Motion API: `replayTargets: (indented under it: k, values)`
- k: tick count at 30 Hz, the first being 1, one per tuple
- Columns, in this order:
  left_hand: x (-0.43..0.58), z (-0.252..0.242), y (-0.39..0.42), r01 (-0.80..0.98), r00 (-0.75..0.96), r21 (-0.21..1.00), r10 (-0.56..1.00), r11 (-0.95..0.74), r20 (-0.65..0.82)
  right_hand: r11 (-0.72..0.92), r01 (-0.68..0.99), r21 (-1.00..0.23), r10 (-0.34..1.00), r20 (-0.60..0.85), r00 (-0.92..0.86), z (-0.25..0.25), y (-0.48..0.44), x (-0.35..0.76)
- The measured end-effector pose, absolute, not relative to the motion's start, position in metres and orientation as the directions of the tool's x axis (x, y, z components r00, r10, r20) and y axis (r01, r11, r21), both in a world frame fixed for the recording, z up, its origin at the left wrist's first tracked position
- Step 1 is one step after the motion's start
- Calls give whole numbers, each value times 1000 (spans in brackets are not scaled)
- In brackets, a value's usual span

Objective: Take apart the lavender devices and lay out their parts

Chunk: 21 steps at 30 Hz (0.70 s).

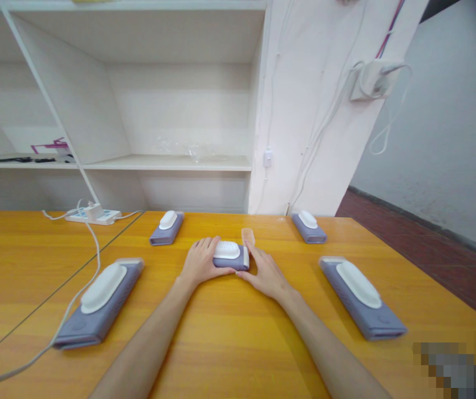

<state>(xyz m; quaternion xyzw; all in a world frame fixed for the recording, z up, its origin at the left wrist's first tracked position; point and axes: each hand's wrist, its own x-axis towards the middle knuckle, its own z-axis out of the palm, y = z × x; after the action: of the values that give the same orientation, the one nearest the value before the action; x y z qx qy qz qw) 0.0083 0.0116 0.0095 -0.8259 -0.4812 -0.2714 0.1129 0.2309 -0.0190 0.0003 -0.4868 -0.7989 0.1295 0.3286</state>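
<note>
A flat grey-purple handheld device lies across the middle of the wooden table, with a white oval piece with small bumps on its top face and a pale strip at its right end. My left hand is wrapped round the device's left end, fingers behind and thumb along the front edge. Curved about the right end is my right hand, its thumb at the front edge and its fingertips at the far corner. Just behind those fingertips is a clear plastic cap.
Similar devices rest at the back left, back right, near left and near right. A white cable runs from a power strip over the table's left part. White shelves stand behind.
</note>
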Motion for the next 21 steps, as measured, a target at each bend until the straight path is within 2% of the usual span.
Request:
replayTargets:
  k: [11, 21]
  values:
    - [10, 10, 11, 854, 382, 97, 742, -511, 551, 504, 701, -505, 855, 404, -325, 0, -16, 231]
    - [10, 8, 13, 820, 419, 100, 710, -563, 566, 508, 767, -393, 847, 392, -360, 17, -24, 230]
